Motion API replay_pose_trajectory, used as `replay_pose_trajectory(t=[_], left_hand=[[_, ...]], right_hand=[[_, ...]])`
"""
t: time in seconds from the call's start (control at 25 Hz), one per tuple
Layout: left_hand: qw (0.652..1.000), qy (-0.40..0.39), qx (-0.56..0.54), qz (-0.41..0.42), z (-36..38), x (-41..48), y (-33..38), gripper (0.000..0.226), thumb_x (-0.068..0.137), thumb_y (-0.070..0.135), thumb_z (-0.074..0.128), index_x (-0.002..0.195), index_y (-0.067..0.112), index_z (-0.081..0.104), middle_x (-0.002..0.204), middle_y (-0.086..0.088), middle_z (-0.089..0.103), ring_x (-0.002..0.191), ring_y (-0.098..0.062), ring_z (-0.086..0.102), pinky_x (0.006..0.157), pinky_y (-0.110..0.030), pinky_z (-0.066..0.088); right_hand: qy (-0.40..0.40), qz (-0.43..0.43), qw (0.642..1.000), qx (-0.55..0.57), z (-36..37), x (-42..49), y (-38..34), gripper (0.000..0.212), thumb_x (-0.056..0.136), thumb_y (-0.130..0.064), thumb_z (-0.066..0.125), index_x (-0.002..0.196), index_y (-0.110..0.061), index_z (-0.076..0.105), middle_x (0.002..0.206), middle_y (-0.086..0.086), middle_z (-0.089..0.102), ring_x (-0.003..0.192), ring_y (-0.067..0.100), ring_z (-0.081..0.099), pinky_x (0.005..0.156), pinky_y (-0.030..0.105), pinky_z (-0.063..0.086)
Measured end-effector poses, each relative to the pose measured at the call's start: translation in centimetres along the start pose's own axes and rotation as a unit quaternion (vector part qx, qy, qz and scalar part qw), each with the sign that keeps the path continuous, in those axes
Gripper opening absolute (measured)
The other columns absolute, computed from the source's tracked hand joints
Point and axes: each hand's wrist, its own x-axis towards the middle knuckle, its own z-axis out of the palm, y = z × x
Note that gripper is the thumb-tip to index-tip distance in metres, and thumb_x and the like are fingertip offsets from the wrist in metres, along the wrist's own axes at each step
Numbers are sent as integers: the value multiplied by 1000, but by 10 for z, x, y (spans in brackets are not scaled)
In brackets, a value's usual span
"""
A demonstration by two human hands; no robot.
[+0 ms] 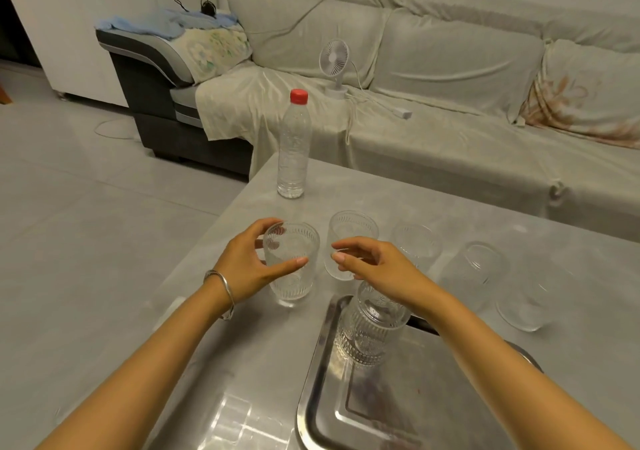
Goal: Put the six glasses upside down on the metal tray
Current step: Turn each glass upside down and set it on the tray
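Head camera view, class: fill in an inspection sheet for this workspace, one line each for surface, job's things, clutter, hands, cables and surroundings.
Surface: grey table, glossy, with reflections near the front edge.
Job's things: metal tray at the near edge; one inverted glass on it; five upright glasses in a row behind the tray, leftmost glass first.
Clutter: water bottle with a red cap, standing at the far left corner.
Hands: left hand curled around the leftmost glass, contact unclear; right hand open, above the tray's far edge.
Cables: white cord running from the small fan across the sofa.
Surroundings: covered sofa, tiled floor.
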Motion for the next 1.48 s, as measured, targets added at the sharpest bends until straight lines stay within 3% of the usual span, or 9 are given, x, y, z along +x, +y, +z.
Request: replay_pose_trajectory(t=[0.16,0.24,0.32,0.44,0.6,0.72,0.92,1.24,1.48], left_hand=[[995,51,-76,41,-19,-9,43,75,51,60,68,117,29,51,109,13,61,91,3,64,68,-11,51],[988,45,-137,52,-24,-15,71,72,51,59,67,115,31,52,107,17,60,87,12,62,62,-10,51],[977,31,-204,52,-22,-24,98,67,52,56,67,113,31,54,108,14,60,86,10,63,59,-13,52],[965,11,-256,52,-9,-43,132,58,53,55,65,107,35,55,111,9,62,89,4,65,60,-17,53],[956,-103,-274,13,7,-55,159,64,63,54,68,118,24,54,119,0,63,110,-16,62,74,-28,57],[938,-210,-273,-42,17,-59,175,76,54,68,67,112,19,59,113,-5,69,101,-25,66,75,-36,58],[920,-329,-213,16,54,-78,189,51,67,58,65,108,29,64,111,-1,70,103,-20,66,79,-29,56],[956,-181,-196,126,84,-98,187,57,66,39,67,120,27,52,115,7,64,101,-6,64,76,-18,53],[985,-113,-65,117,81,-79,140,52,79,49,48,126,27,48,132,7,53,123,-10,48,107,-37,38]], right_hand=[[43,-39,997,48,-4,-11,-17,36,84,-35,65,118,-23,63,117,-4,68,105,2,64,93,22,49],[48,-39,992,106,-7,-23,-31,56,75,-50,66,125,-26,59,125,-6,64,110,4,62,96,28,50],[10,-19,981,193,-11,-38,-42,72,70,-57,65,132,-22,53,130,-3,62,116,10,61,97,34,51],[-19,-6,956,293,-18,-69,-53,67,74,-51,65,130,-15,54,125,5,67,114,19,64,93,37,54],[64,-25,934,350,-45,-111,-56,83,52,-51,82,122,-12,59,118,6,71,108,20,67,86,35,57],[132,-58,940,308,-76,-143,-55,90,49,-48,86,129,-21,54,117,1,71,112,19,65,92,34,54],[148,-119,949,250,-97,-179,-61,95,42,-49,89,128,-34,51,117,1,71,108,14,67,88,25,53],[171,-77,961,203,-82,-193,-50,67,56,-53,76,117,-29,62,108,-8,74,102,8,68,81,23,56],[198,-53,962,178,-73,-176,-22,59,53,-47,81,108,-34,64,104,-16,74,98,1,68,79,18,55]])
